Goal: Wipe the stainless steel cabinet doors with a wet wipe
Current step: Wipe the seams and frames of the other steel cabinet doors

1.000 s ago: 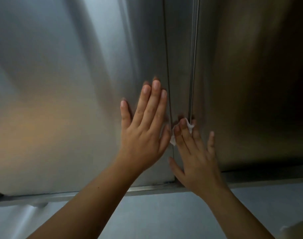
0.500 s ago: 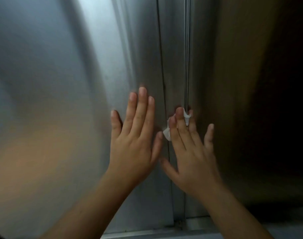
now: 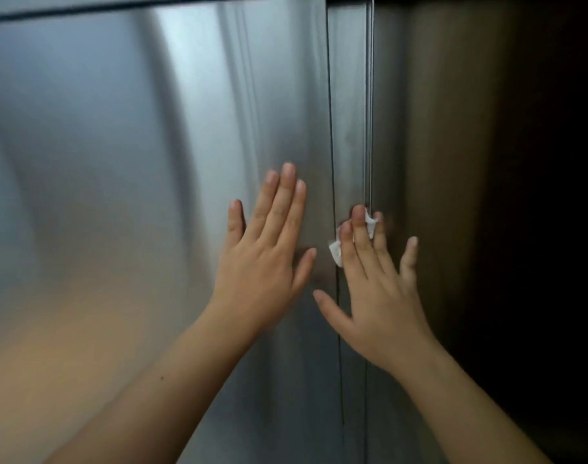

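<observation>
Brushed steel fills your view: your left hand [image 3: 266, 262] and right hand [image 3: 376, 296] are both flat on the cabinet doors.

The left door [image 3: 118, 162] is bright, with bluish streaks above and a warm blurred reflection low down, and a dark edge [image 3: 152, 5] runs along its top. The right door [image 3: 436, 162] is brownish and fades to near black at the far side. Between them stands a narrow upright strip [image 3: 349, 128] bounded by two thin lines. Your left hand is spread, fingers straight, resting on the left door just beside the strip. Your right hand is also wide, its straight fingers pressing the wipe [image 3: 335, 251] onto the strip. The wipe is white and crumpled, and it shows only beside and between those fingers.
</observation>
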